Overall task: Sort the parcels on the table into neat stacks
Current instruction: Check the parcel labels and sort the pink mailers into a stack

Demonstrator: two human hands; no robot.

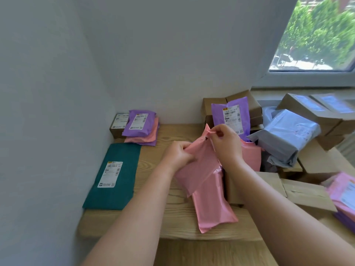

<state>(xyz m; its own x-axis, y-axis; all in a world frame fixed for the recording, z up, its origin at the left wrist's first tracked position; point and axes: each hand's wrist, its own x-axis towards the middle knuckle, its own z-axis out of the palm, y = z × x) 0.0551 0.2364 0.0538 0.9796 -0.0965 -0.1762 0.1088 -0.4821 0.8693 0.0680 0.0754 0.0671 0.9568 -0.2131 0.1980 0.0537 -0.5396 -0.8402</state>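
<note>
So we're mid-sort here, left hand point(177, 155) and right hand point(226, 144) both pinched shut on the pink mailer point(199, 166) held up over the table point(169, 223), and next we'd guess it goes onto the purple-and-pink stack point(141, 129) at the back.

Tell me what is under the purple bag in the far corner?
Under the purple bag lies a pink bag, then another purple one at the bottom. A small brown box sits beside them. Anything further under the pile is covered.
</note>
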